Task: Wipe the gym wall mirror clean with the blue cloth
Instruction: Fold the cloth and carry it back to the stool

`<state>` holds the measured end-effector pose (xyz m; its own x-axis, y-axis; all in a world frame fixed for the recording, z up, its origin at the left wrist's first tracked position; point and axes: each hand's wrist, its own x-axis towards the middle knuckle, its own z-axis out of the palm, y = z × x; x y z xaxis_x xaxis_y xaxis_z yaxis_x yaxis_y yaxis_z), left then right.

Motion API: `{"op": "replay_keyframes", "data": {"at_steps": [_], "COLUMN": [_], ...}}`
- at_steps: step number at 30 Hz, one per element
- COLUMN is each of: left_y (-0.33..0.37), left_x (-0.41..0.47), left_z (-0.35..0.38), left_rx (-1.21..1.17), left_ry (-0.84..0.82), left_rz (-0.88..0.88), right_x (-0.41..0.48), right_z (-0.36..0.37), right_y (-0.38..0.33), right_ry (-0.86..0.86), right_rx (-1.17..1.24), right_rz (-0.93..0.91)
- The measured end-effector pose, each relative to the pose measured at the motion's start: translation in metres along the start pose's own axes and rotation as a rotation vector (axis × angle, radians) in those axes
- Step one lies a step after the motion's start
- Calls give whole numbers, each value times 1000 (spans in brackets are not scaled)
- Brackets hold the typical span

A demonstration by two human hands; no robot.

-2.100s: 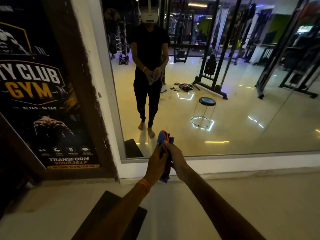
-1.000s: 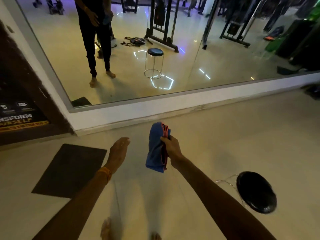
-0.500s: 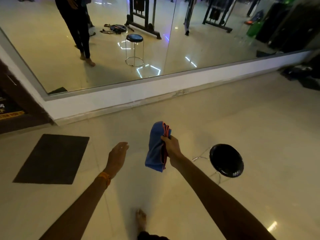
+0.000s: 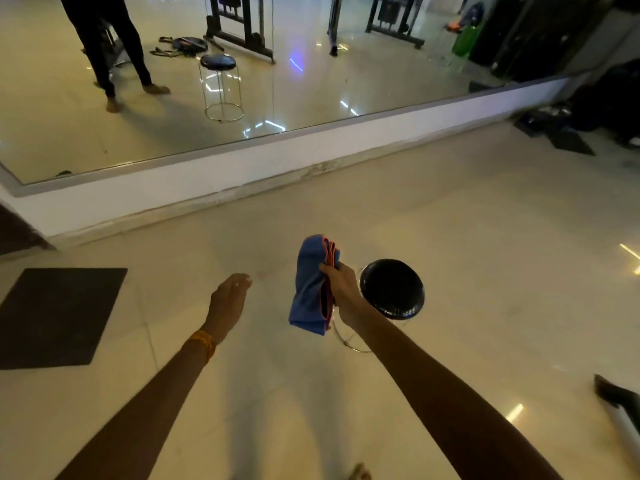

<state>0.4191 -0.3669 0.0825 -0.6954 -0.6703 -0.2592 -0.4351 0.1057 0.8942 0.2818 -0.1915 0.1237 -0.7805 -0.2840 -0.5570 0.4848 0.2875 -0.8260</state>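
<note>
The wall mirror (image 4: 363, 84) fills the top of the head view, above a white ledge (image 4: 277, 161), and reflects the gym floor and my legs. My right hand (image 4: 341, 287) is shut on the folded blue cloth (image 4: 310, 289) with its orange hem, held in the air over the floor, well short of the mirror. My left hand (image 4: 228, 299) hangs empty to the left of the cloth, fingers loosely extended, an orange band on its wrist. Neither hand touches the glass.
A round black stool (image 4: 393, 289) stands just right of and behind my right hand. A dark floor mat (image 4: 59, 317) lies at the left. Dark bags and gear (image 4: 588, 112) sit at the far right by the mirror's end. A dark object (image 4: 614, 396) pokes in at the lower right.
My left hand let go of the cloth, which stays in my right hand. My view turned right and down from the mirror; the stool came up beside my right hand.
</note>
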Motion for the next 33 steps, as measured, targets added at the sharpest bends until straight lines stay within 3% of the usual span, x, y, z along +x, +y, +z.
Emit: {"op": "replay_keyframes", "data": {"at_steps": [13, 19, 33], "left_y": [81, 96, 114], "left_x": [-32, -3, 52], "left_z": [248, 306, 410], "left_rx": [54, 42, 33], "left_ry": [-126, -124, -91], "left_rz": [8, -45, -184], "right_x": [49, 101, 223], "right_z": [-255, -303, -384], "right_y": [-24, -24, -33], "right_ry": [-1, 70, 57], "right_rx": [-44, -66, -118], "right_rz": [60, -3, 83]}}
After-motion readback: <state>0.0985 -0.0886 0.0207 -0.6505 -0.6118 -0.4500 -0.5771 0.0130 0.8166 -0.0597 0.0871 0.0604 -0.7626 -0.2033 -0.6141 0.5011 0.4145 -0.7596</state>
